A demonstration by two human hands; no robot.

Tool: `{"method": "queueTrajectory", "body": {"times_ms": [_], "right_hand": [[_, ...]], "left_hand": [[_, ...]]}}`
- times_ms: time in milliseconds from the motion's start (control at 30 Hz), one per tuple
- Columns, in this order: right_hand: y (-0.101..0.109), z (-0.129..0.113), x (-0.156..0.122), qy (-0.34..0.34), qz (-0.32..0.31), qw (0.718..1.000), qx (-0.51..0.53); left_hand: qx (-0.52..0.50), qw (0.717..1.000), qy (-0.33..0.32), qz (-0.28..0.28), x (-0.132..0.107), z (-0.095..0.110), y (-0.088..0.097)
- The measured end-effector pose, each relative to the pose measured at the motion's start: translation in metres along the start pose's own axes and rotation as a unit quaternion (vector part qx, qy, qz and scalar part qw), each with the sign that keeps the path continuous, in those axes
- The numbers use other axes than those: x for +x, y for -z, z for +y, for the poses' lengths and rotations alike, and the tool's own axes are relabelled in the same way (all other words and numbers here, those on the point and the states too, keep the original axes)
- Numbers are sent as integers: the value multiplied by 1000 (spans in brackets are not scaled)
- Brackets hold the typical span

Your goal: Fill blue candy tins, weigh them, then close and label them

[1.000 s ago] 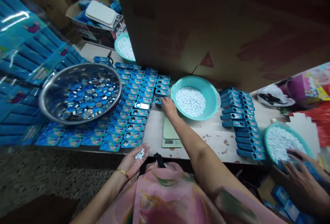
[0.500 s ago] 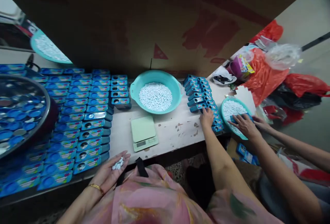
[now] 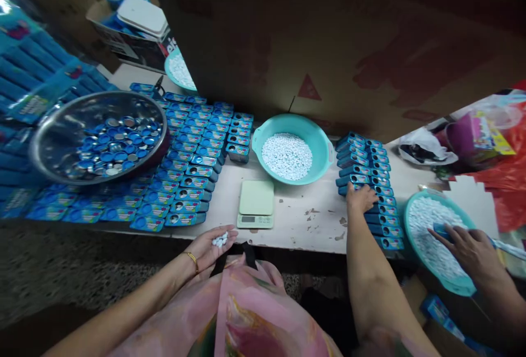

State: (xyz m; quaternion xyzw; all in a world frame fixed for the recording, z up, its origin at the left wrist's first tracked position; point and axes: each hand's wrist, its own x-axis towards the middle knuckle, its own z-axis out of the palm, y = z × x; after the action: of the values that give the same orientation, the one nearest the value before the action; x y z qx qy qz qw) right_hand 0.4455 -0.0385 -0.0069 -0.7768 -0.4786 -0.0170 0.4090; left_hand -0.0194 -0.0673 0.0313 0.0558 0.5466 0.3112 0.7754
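Observation:
My left hand (image 3: 209, 247) lies palm up in front of the scale, fingers loosely cupped around a small pile of white tablets (image 3: 220, 240). My right hand (image 3: 360, 199) reaches to the rows of small blue boxes (image 3: 384, 217) on the right. Its fingers close on a blue box (image 3: 354, 187) at the near end of the left row, and they partly hide it. Many of these boxes have a round hole in the top. Between my hands, farther back, stands a turquoise basin (image 3: 322, 151) with many white tablets (image 3: 286, 155) inside.
A pale green scale (image 3: 256, 203) sits on the worn white table (image 3: 306, 228). Leftward are more blue box rows (image 3: 189, 193) and a steel bowl (image 3: 45, 151) of blue caps. A large carton (image 3: 263, 34) blocks the back. A co-worker's hand (image 3: 472, 250) works over another basin (image 3: 464, 291).
The view has swung left, bringing the whole steel bowl into sight. My left hand still holds the tablets, and my right hand stays at the boxes. One co-worker's hand has left clear view.

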Motion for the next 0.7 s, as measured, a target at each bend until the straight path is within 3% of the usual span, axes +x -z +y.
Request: {"method": "queueTrajectory", "body": {"times_ms": [133, 200, 267, 367, 500, 600, 700], "right_hand": [[-18, 19, 8, -128, 89, 985, -78], [-15, 19, 0, -108, 57, 987, -102], [-8, 6, -19, -32, -16, 993, -111], [0, -44, -53, 138, -140, 978, -67], [-11, -140, -82, 331, -269, 903, 46], [-39, -196, -87, 419, -338, 838, 89], [-67, -222, -86, 459, -360, 805, 111]], "left_hand": [[-18, 1000, -3, -7, -1, -1, 0], [-29, 1000, 1, -11, -1, 0, 1], [-38, 999, 2, -13, 0, 1, 4], [-44, 999, -5, -17, 2, 5, 7], [-36, 999, -11, -31, 4, 10, 8], [-40, 999, -6, -31, 3, 13, 10], [-46, 998, -10, -30, 0, 14, 16]]}}
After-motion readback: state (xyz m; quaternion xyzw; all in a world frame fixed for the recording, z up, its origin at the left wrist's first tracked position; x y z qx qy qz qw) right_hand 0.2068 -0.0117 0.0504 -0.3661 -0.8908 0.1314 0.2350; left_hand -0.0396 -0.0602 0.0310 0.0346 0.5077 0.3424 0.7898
